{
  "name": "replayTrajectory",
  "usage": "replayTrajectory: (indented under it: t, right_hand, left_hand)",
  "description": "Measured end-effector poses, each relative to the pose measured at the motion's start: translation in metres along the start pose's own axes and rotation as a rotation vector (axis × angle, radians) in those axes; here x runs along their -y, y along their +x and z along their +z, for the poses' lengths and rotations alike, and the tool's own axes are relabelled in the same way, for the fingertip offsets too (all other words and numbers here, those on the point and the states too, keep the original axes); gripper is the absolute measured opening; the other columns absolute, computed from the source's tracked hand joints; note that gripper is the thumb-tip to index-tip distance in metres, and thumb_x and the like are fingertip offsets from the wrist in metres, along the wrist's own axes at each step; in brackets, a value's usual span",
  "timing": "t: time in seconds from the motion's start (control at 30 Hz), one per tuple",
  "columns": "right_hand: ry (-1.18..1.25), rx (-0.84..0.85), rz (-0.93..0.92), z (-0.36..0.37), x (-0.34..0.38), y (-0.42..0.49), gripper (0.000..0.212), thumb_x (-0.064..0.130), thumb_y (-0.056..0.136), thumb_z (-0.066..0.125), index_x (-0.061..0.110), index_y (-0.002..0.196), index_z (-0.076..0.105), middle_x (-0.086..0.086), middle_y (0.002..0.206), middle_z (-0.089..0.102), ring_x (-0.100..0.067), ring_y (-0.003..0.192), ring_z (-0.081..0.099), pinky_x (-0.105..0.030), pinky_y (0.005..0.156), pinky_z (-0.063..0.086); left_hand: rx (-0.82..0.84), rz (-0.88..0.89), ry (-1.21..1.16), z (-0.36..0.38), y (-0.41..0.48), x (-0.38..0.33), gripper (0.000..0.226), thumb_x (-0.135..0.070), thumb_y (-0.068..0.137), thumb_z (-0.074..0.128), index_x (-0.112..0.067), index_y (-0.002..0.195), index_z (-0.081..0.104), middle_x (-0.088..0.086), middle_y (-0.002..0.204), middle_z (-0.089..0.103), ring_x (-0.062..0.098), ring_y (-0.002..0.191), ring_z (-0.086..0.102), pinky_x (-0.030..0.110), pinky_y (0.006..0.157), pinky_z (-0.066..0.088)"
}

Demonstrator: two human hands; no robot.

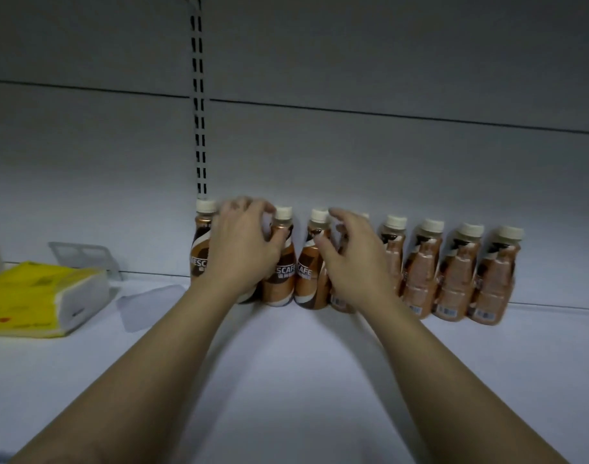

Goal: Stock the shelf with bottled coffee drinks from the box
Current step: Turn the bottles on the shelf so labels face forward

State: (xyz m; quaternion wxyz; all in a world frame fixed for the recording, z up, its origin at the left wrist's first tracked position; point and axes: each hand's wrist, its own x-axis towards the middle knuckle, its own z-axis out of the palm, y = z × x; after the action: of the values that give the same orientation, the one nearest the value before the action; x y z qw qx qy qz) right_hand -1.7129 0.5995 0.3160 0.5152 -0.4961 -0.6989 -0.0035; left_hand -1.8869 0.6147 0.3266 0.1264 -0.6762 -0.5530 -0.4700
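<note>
Shelf (286, 380), back row: coffee bottles (420, 269) upright at 12 o'clock. Left hand (243, 249) wraps one bottle; right hand (353, 262) half-open beside another. Step: aligning. Next likely needs box restock.

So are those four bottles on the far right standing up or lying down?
Standing. The four bottles rest on their bases on the shelf, white caps up; their slight lean may be lens distortion.

Glossy brown shrink-film on plastic bottles (420, 262) with matt cream caps (395, 222), smooth matt white-painted metal shelf (286, 380), glossy yellow plastic-wrapped pack (42, 296), perforated metal upright (199, 112).
</note>
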Motion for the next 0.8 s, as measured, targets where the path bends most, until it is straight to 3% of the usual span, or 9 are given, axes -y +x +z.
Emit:
replayTrajectory:
  t: [0.17, 0.3, 0.47, 0.6, 0.73, 0.8]
  right_hand:
    - [-0.140, -0.086, -0.099, 0.016, -0.005, 0.016, 0.041, 0.030, 0.091, 0.060, 0.020, 0.131, 0.052, -0.001, 0.131, 0.048, -0.019, 0.121, 0.046, -0.041, 0.098, 0.045]
    - [-0.311, -0.069, -0.200, 0.019, -0.005, 0.015, 0.050, 0.041, 0.090, 0.060, 0.020, 0.134, 0.051, -0.008, 0.130, 0.055, -0.026, 0.120, 0.047, -0.043, 0.098, 0.041]
    - [-0.276, -0.048, -0.092, 0.018, -0.009, 0.020, 0.055, 0.046, 0.091, 0.057, 0.022, 0.140, 0.046, -0.009, 0.123, 0.058, -0.026, 0.111, 0.055, -0.040, 0.089, 0.046]
    - [-0.180, -0.027, -0.024, 0.025, -0.008, 0.020, 0.060, 0.043, 0.085, 0.068, 0.020, 0.136, 0.047, -0.007, 0.113, 0.062, -0.024, 0.102, 0.059, -0.037, 0.084, 0.050]
    - [-0.176, -0.067, 0.028, 0.031, -0.007, 0.023, 0.064, 0.042, 0.076, 0.077, 0.019, 0.130, 0.049, -0.005, 0.108, 0.062, -0.021, 0.096, 0.059, -0.029, 0.074, 0.044]
    - [-0.170, -0.074, 0.035, 0.032, -0.005, 0.024, 0.063, 0.039, 0.076, 0.078, 0.019, 0.128, 0.049, -0.004, 0.105, 0.063, -0.020, 0.093, 0.061, -0.030, 0.075, 0.048]
  left_hand:
    - [-0.199, 0.162, 0.209, 0.006, 0.016, 0.000, 0.049, -0.052, 0.081, 0.056, -0.020, 0.117, 0.059, 0.008, 0.119, 0.058, 0.030, 0.121, 0.041, 0.051, 0.106, 0.025]
    - [-0.094, 0.155, 0.250, 0.016, 0.002, 0.006, 0.051, -0.054, 0.084, 0.054, -0.025, 0.125, 0.055, 0.005, 0.123, 0.061, 0.029, 0.132, 0.036, 0.061, 0.112, 0.004]
    - [-0.059, 0.178, 0.257, 0.018, -0.003, 0.009, 0.060, -0.052, 0.082, 0.058, -0.022, 0.134, 0.050, 0.011, 0.125, 0.062, 0.029, 0.135, 0.035, 0.063, 0.111, -0.003]
    - [-0.048, 0.169, 0.199, 0.017, -0.002, 0.012, 0.059, -0.046, 0.080, 0.064, -0.023, 0.132, 0.050, 0.013, 0.130, 0.058, 0.029, 0.137, 0.032, 0.059, 0.109, -0.009]
    - [-0.036, 0.165, 0.206, 0.018, 0.002, 0.012, 0.059, -0.050, 0.079, 0.064, -0.025, 0.131, 0.049, 0.012, 0.130, 0.056, 0.026, 0.136, 0.033, 0.062, 0.110, -0.008]
    - [-0.043, 0.158, 0.187, 0.018, 0.003, 0.011, 0.059, -0.049, 0.079, 0.065, -0.025, 0.131, 0.049, 0.012, 0.130, 0.056, 0.028, 0.136, 0.033, 0.063, 0.111, -0.005]
